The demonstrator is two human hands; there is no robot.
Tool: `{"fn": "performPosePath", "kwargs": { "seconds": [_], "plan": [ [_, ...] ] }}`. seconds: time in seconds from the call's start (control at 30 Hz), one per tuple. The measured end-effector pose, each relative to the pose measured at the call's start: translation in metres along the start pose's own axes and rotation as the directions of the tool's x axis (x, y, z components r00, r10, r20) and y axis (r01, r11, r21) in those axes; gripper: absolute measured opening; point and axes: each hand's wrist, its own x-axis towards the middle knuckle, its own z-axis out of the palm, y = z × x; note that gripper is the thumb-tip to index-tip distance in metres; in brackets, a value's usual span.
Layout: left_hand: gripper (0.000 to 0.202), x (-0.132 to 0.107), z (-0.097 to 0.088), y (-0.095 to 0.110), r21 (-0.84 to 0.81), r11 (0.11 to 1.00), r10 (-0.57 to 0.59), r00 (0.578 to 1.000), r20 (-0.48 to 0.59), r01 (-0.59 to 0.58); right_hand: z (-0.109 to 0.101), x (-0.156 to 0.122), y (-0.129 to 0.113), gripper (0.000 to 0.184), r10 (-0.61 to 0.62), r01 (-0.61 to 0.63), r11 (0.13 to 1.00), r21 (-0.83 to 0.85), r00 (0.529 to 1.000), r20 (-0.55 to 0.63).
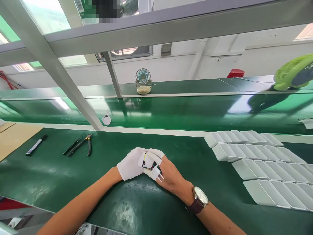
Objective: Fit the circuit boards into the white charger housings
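Above the green worktop, my two hands meet around a small white plug-in charger housing. It is open, with dark electronic parts and a bit of yellow inside, and a white piece with two prongs at its lower right. My left hand, in a white glove, is closed on the housing's left side. White finger covers are on the thumb and some fingers of my right hand, which pinches the housing from the right. Fingers hide part of the housing. A watch is on my right wrist.
Rows of white housings stand at right. Cutting pliers, tweezers and a marker lie at left, near brown board. Beyond the pale edge are a small white box, a metal post and fans.
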Motion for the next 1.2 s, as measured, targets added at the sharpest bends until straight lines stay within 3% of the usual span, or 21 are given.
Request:
{"fn": "performPosePath", "kwargs": {
  "seconds": [0.13, 0.27, 0.43, 0.57, 0.77, 0.97, 1.2],
  "plan": [
    [0.006, -0.006, -0.004, 0.003, 0.069, 0.998, 0.013, 0.987, -0.162, -0.002, -0.002, 0.0, 0.003, 0.064, -0.017, 0.018, 1.0, 0.008, 1.0, -0.019],
    [0.005, -0.011, -0.001, -0.004, 0.134, 0.989, 0.096, 0.975, -0.201, -0.07, -0.005, 0.001, 0.0, 0.062, -0.035, 0.037, 0.999, 0.027, 0.998, -0.048],
    [0.027, -0.015, -0.001, -0.024, 0.247, 0.963, 0.201, 0.907, -0.371, -0.112, -0.009, 0.0, -0.003, 0.065, -0.037, 0.035, 0.999, -0.019, 0.996, -0.078],
    [0.038, -0.021, -0.002, -0.035, 0.259, 0.956, 0.246, 0.86, -0.447, -0.139, -0.011, -0.001, -0.006, 0.062, 0.022, -0.024, 1.0, -0.02, 0.995, -0.095],
    [0.051, -0.026, 0.001, -0.04, 0.225, 0.948, 0.303, 0.851, -0.43, -0.224, -0.007, -0.004, -0.013, 0.058, 0.079, -0.08, 0.997, -0.009, 0.994, -0.078],
    [0.063, -0.029, 0.005, -0.043, 0.177, 0.951, 0.302, 0.875, -0.379, -0.252, -0.005, -0.003, -0.016, 0.058, 0.087, -0.087, 0.996, -0.004, 0.995, -0.046],
    [0.064, -0.028, 0.007, -0.041, 0.196, 0.935, 0.349, 0.865, -0.359, -0.296, -0.007, 0.002, -0.021, 0.057, 0.105, -0.105, 0.994, 0.014, 0.995, 0.002]
  ]
}}
